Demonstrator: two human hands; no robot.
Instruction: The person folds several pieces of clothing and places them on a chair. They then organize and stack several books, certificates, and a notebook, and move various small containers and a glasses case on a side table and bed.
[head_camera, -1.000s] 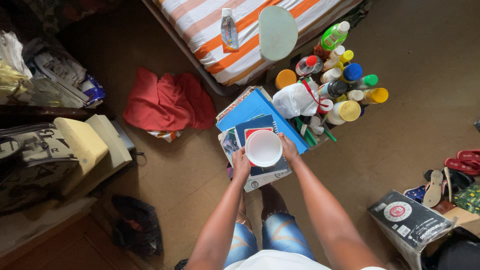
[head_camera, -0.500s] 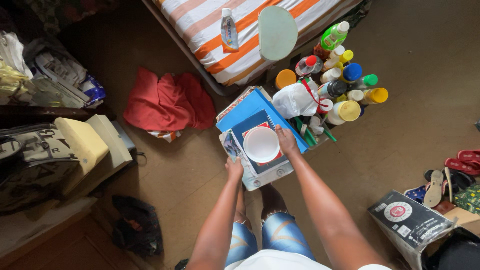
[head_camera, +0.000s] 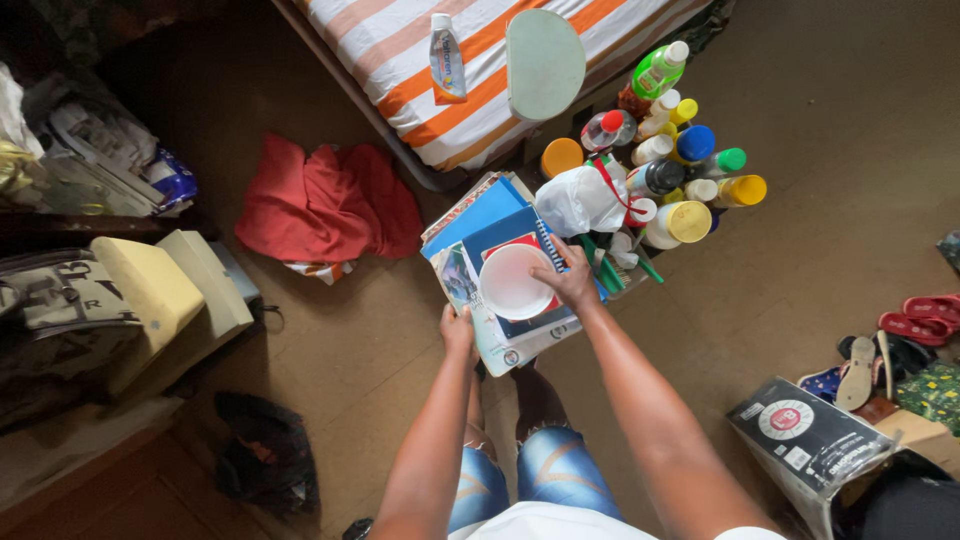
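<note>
fingers of the right hand (head_camera: 568, 283) curl over the right rim of a white plastic bowl (head_camera: 512, 282), pressing it down onto the top of a stack of books (head_camera: 500, 270). fingers of the left hand (head_camera: 458, 330) are closed around the stack's near left edge, thumb on top, the rest hidden beneath.

the stack is held out in front of the person, above the brown floor (head_camera: 800, 250), just beside a crate of bottles (head_camera: 670, 180).

handling, as a judgement: the stack looks fairly heavy and stiff taken together, but the glossy covers could slide over one another, so it is best carried flat, with support underneath at two opposite edges. the bowl looks light, rigid and smooth; it sits loose and would skate off if the stack tipped, so a hand on its rim is the sensible hold.

appearance: the bowl is round, plain white and shallow, open side up and empty. under it lies a dark blue spiral-bound notebook with a red and white patch on its cover, then a bright blue folder jutting out towards the bed, and paler illustrated covers at the bottom.

around it: a bed with an orange and white striped sheet (head_camera: 450, 40), a white knotted plastic bag (head_camera: 578, 200) on the crate, and a red cloth (head_camera: 325, 205) crumpled on the floor.
</note>
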